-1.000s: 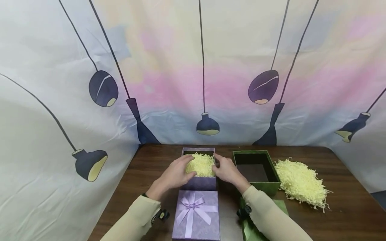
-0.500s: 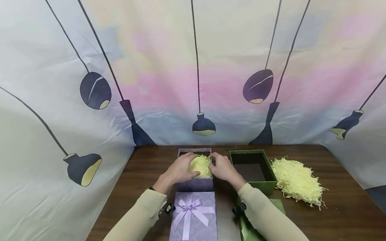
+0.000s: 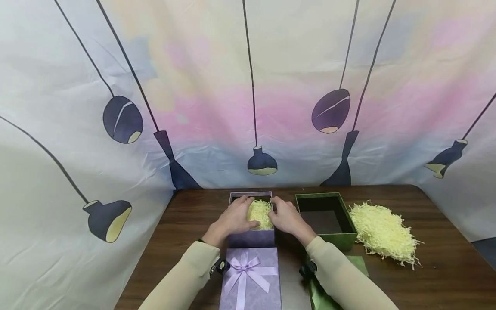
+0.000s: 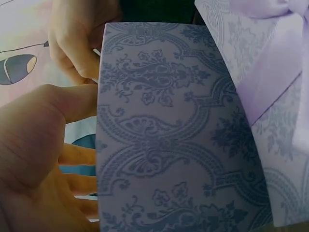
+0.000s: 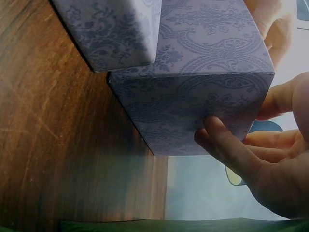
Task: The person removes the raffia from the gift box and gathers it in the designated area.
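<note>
A purple patterned gift box [image 3: 252, 238] stands uncovered at the table's far middle, with pale yellow shredded paper [image 3: 259, 214] inside. My left hand [image 3: 234, 218] reaches over its left side onto the paper, fingers extended and thumb spread. In the left wrist view, the box's front wall [image 4: 159, 130] hides the fingertips. My right hand [image 3: 286, 217] straddles the right wall. The right wrist view shows two fingers [image 5: 227, 140] against the outer side, while the thumb [image 5: 275, 104] passes over the rim. Directly in front lies the purple lid [image 3: 267, 297] with a ribbon bow.
Right of the purple box stands an uncovered green box [image 3: 341, 239], its dark inside visible. A loose heap of yellow shredded paper [image 3: 383, 232] lies beyond it. A green lid [image 3: 323, 297] is partly under my right forearm. The wooden table [image 3: 438, 288] ends at a printed curtain [image 3: 217, 107].
My left hand has shifted rightward over the shredded paper and covers more of it, baring the box's left rear corner. My right hand stays at the right wall. The head view has turned slightly.
</note>
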Action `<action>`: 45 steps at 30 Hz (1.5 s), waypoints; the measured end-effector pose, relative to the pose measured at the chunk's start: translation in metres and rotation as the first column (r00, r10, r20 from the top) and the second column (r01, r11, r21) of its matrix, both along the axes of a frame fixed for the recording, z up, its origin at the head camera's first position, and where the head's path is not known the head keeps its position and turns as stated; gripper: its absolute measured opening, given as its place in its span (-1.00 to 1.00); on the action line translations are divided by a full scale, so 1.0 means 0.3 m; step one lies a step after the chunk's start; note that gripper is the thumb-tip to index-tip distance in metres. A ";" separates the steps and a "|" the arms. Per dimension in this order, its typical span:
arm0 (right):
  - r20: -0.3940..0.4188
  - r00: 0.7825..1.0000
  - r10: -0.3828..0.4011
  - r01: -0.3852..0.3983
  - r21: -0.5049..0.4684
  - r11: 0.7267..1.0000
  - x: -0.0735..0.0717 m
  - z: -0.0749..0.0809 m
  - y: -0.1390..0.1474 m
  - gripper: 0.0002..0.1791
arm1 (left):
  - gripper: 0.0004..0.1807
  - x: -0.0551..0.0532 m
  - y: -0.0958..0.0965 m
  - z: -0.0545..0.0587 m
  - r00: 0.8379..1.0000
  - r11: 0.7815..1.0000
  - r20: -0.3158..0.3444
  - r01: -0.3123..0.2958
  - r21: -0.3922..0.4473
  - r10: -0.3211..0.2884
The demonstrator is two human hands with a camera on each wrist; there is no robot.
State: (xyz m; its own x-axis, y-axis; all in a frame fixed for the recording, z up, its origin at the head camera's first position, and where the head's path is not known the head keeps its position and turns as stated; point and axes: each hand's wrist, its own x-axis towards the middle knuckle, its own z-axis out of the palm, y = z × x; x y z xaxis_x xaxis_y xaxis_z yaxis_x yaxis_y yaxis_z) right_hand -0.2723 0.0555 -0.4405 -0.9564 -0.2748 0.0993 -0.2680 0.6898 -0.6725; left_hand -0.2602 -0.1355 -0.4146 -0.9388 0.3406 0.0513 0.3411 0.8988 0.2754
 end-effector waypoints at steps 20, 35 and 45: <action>-0.055 0.998 0.021 -0.020 0.021 1.000 -0.005 -0.009 0.006 -0.45 | 0.04 -0.061 0.021 -0.005 0.990 0.979 0.118 0.099 -0.180 -0.078; -0.072 0.997 0.013 -0.011 0.031 0.999 0.004 -0.014 -0.003 -0.46 | -0.06 -0.100 0.039 -0.047 0.968 0.958 0.252 0.083 -0.273 -0.011; -0.050 0.999 0.012 -0.010 0.029 1.000 0.007 -0.008 -0.004 -0.45 | 0.05 -0.119 0.046 -0.065 0.963 0.950 0.265 0.126 -0.286 -0.048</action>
State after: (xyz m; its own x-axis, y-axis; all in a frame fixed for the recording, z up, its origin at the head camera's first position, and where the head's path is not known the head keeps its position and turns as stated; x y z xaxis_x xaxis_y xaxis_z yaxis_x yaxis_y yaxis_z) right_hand -0.2702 0.0543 -0.4430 -0.9473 -0.2887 0.1388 -0.3086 0.7058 -0.6377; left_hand -0.2959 -0.1218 -0.4341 -0.8735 0.3840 -0.2992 0.3758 0.9226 0.0869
